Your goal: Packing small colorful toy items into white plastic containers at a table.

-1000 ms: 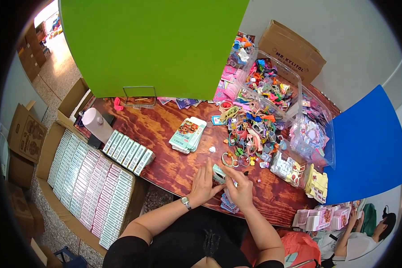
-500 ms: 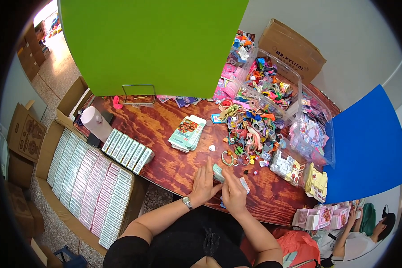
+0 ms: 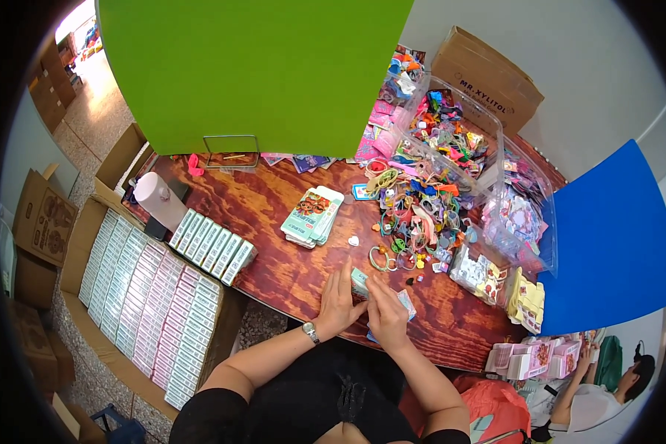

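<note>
Between my two hands, near the front edge of the table, a small mint-green carton (image 3: 359, 283) is held; its lower part is hidden behind my fingers. My left hand (image 3: 338, 303) presses on its left side with fingers fairly straight. The fingers of my right hand (image 3: 386, 312) are bent against its other side. Beside the right hand lies a small pale printed packet (image 3: 406, 302). Farther off sits a stack of flat mint-green cartons (image 3: 312, 216) with a picture on top. A small white heart-shaped piece (image 3: 354, 241) rests between that stack and my hands.
A heap of colourful hair ties and trinkets (image 3: 414, 214) spreads before clear plastic bins (image 3: 502, 159). Filled cartons stand in a row (image 3: 213, 248) beside a pink cup (image 3: 159, 201). A cardboard box (image 3: 74, 285) of packed cartons is at left. Another person (image 3: 607, 403) sits at right.
My hands stay in nearly the same place around the carton, with only slight finger movement. The whole view has shifted a little.
</note>
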Available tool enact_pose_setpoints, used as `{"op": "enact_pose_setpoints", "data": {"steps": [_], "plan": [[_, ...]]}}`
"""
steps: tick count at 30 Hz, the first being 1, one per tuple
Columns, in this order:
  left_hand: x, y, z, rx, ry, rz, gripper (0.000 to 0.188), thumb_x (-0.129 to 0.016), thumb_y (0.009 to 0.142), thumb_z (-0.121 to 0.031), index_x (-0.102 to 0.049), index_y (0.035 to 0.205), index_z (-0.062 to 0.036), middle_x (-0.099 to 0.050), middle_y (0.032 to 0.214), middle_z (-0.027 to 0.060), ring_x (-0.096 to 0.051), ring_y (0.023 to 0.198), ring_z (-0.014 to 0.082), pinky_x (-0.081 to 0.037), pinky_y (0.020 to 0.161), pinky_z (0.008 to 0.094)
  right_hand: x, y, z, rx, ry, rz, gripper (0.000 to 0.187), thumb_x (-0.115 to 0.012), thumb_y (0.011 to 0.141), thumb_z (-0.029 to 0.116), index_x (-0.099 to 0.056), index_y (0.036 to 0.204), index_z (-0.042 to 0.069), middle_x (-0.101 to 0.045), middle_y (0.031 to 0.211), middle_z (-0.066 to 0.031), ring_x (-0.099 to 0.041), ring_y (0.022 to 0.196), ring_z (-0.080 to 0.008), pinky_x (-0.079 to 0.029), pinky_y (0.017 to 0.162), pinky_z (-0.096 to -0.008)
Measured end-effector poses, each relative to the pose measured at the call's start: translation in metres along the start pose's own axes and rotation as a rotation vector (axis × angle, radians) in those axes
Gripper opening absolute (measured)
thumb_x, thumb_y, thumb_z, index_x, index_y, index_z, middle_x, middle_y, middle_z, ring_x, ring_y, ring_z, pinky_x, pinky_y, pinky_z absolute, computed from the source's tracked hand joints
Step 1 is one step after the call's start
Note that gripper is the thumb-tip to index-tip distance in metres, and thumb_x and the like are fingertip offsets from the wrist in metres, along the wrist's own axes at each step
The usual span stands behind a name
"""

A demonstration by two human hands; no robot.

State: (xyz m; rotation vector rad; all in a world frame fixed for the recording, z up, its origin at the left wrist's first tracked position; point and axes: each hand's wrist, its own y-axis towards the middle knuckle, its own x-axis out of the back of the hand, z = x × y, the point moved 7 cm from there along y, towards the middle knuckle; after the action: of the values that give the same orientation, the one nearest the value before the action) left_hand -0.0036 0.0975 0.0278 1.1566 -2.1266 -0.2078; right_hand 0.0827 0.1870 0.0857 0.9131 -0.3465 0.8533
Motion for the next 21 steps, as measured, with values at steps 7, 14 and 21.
{"op": "enact_pose_setpoints", "data": {"steps": [7,14,21], "plan": [[0.001,-0.001,0.005,0.015,-0.077,0.019,0.106,-0.087,0.072,-0.017,-0.022,0.152,0.0087,-0.049,0.130,0.0296,-0.053,0.117,0.0444,-0.044,0.100,0.0480,0.011,0.008,-0.024,-0.146,0.222,0.045,0.030,-0.065,0.092,0.003,-0.068,0.122,-0.001,-0.071,0.118,-0.0173,-0.072,0.092,-0.0255,-0.056,0.079,-0.0329],[0.003,-0.002,0.000,-0.062,0.025,-0.028,0.109,-0.087,0.073,-0.021,-0.020,0.153,0.0096,-0.055,0.118,0.0260,-0.055,0.104,0.0397,-0.046,0.089,0.0463,0.011,0.004,-0.022,-0.320,0.204,0.107,0.022,-0.065,0.094,0.006,-0.071,0.113,-0.001,-0.074,0.104,-0.0174,-0.073,0.086,-0.0238,-0.056,0.075,-0.0329],[0.005,-0.003,-0.003,-0.060,0.026,-0.044,0.110,-0.087,0.073,-0.020,-0.019,0.153,0.0107,-0.054,0.119,0.0266,-0.055,0.105,0.0414,-0.046,0.090,0.0473,0.010,0.006,-0.017,-0.386,0.213,0.165,0.023,-0.065,0.094,0.006,-0.071,0.115,0.000,-0.075,0.098,-0.0162,-0.072,0.083,-0.0220,-0.055,0.073,-0.0320]]}}
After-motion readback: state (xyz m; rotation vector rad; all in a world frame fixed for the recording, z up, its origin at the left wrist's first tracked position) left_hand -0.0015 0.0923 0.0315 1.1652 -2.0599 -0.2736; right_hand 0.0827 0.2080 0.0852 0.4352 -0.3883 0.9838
